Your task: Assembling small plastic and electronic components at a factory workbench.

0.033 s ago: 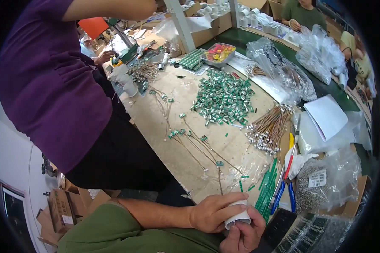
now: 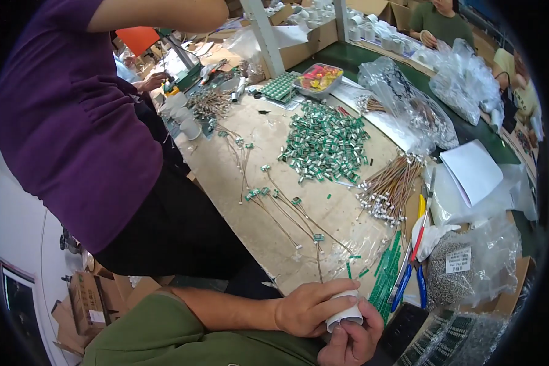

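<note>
A short white hollow plastic cylinder (image 2: 346, 313) is tilted at the table's near edge, its open end toward me. My left hand (image 2: 308, 305) wraps round it from the left, fingers over the top. My right hand (image 2: 354, 343) closes on its right side and rim, with fingertips at the opening; what lies inside is hidden. Beyond my hands, brown cables with small green circuit boards (image 2: 318, 238) are spread on the table. Close to the right hand lie narrow green board strips (image 2: 384, 277) and a dark phone-like slab (image 2: 405, 326).
A heap of small green boards (image 2: 323, 143) covers the table's middle. To its right are a cable bundle (image 2: 393, 183), blue-handled pliers (image 2: 422, 283) and a bag of small metal parts (image 2: 454, 274). A person in purple (image 2: 79, 140) stands close on the left.
</note>
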`<action>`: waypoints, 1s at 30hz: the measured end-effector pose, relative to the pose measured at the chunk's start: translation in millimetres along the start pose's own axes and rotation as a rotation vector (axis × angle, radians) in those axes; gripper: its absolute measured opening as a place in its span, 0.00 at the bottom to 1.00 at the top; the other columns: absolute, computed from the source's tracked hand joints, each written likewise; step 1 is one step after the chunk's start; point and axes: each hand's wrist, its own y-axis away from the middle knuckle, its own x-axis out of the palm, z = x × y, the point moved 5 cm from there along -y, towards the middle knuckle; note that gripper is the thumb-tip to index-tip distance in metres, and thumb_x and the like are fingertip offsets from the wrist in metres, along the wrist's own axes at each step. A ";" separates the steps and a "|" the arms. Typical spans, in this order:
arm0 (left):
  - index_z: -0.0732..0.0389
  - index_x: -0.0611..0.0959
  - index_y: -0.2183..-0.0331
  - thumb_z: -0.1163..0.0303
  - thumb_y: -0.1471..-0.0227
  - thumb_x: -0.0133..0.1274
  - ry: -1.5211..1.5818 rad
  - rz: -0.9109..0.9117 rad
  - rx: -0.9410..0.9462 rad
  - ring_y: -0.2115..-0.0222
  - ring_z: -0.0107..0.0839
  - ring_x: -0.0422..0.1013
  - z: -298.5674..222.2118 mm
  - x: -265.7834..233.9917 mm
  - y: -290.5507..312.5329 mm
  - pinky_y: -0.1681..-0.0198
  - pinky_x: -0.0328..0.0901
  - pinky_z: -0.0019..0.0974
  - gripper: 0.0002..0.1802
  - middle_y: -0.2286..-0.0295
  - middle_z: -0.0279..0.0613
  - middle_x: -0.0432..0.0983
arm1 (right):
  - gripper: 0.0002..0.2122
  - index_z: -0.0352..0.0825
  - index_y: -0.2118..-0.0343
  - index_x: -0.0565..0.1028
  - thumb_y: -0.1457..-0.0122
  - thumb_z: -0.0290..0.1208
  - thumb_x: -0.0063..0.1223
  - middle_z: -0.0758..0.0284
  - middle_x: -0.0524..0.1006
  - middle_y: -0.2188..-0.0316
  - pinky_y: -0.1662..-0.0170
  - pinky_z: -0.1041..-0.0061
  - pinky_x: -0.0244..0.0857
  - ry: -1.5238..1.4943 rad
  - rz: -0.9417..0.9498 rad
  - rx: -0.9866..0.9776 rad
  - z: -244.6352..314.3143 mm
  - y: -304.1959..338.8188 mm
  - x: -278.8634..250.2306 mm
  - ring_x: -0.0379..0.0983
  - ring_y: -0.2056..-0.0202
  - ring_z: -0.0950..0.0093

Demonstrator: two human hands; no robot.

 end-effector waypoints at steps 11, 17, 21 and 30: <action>0.63 0.74 0.43 0.72 0.44 0.64 -0.088 0.040 -0.056 0.58 0.52 0.80 -9.7 -3.9 -7.9 0.61 0.77 0.41 0.29 0.44 0.64 0.73 | 0.05 0.31 0.60 0.80 0.37 0.24 0.60 0.50 0.78 0.48 0.46 0.60 0.71 0.080 -0.014 0.108 4.5 2.5 0.4 0.76 0.52 0.55; 0.62 0.73 0.40 0.75 0.50 0.61 -0.061 0.070 -0.106 0.60 0.53 0.78 -3.9 1.5 -5.3 0.63 0.74 0.42 0.35 0.42 0.55 0.72 | 0.02 0.33 0.65 0.77 0.40 0.23 0.56 0.55 0.73 0.42 0.42 0.65 0.65 -0.037 -0.076 0.240 -10.1 10.8 4.0 0.70 0.46 0.61; 0.64 0.73 0.41 0.75 0.50 0.63 -0.061 0.106 -0.123 0.53 0.54 0.78 -1.0 5.6 -3.6 0.57 0.76 0.42 0.34 0.43 0.56 0.74 | 0.01 0.32 0.65 0.78 0.39 0.22 0.56 0.55 0.73 0.42 0.41 0.66 0.65 -0.023 -0.084 0.218 -12.8 7.6 2.7 0.69 0.46 0.61; 0.60 0.72 0.39 0.77 0.53 0.61 -0.054 0.058 -0.077 0.59 0.53 0.78 -0.3 7.4 -5.6 0.63 0.74 0.44 0.38 0.44 0.51 0.73 | 0.05 0.33 0.61 0.82 0.36 0.27 0.61 0.53 0.78 0.47 0.45 0.59 0.70 -0.046 -0.175 0.284 -16.7 2.9 4.4 0.76 0.52 0.56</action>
